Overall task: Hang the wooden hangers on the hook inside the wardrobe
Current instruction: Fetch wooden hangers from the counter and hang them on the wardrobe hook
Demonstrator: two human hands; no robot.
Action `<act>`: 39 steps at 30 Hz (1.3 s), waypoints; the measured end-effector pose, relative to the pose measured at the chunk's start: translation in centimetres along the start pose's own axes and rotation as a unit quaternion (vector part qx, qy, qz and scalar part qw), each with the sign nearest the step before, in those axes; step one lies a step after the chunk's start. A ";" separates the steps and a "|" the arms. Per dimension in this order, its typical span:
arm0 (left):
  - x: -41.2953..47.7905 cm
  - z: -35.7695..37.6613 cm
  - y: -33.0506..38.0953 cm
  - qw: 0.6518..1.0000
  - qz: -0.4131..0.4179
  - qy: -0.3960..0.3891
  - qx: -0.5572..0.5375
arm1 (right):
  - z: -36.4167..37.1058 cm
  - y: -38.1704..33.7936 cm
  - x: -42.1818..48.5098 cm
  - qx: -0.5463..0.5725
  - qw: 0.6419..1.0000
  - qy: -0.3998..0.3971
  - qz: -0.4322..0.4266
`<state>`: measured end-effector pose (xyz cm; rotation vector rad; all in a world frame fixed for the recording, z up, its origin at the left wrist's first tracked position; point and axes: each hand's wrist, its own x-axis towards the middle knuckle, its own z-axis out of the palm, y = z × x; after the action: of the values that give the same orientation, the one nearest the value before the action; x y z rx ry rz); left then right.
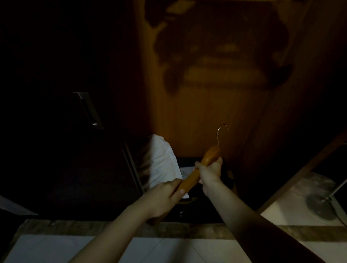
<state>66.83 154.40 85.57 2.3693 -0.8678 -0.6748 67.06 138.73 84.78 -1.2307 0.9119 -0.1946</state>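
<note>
Two bare arms, dimly lit. Left hand [164,194] and left forearm [105,235] uncovered down to the frame edge. Right hand [210,170] and right forearm [239,214] likewise bare, the lower stretch in deep shadow.

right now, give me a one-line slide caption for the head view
Left hand and right hand hold a wooden hanger, metal hook up, at the dim open wardrobe
</note>
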 end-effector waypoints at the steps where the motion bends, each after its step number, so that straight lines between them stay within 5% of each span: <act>1: 0.1 -0.5 -0.3 0.999 0.001 -0.016 -0.033 | -0.1 -0.2 0.0 0.005 1.000 -0.002 -0.001; 6: 1.5 -4.0 -2.4 0.996 -0.052 0.042 -0.065 | -1.8 -2.1 0.6 0.011 0.999 -0.035 0.003; 16: 5.6 -7.2 1.9 0.994 0.065 0.079 0.035 | -6.8 -10.0 -0.4 -0.166 0.962 -0.197 -0.094; 28: 10.0 -13.0 11.0 0.917 0.197 0.336 0.082 | -10.0 -22.0 -3.0 -0.178 0.875 -0.426 -0.144; 32: 10.7 -15.8 13.1 0.871 0.219 0.416 0.145 | -10.1 -26.1 -3.6 -0.292 0.840 -0.372 -0.266; 39: 10.7 -22.0 17.9 0.843 0.186 0.470 0.183 | -8.6 -32.5 -3.6 -0.406 0.736 -0.110 -0.530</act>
<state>79.58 141.77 110.03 2.2881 -0.9664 0.8366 69.60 122.77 114.44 -2.4632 -0.0914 -0.5746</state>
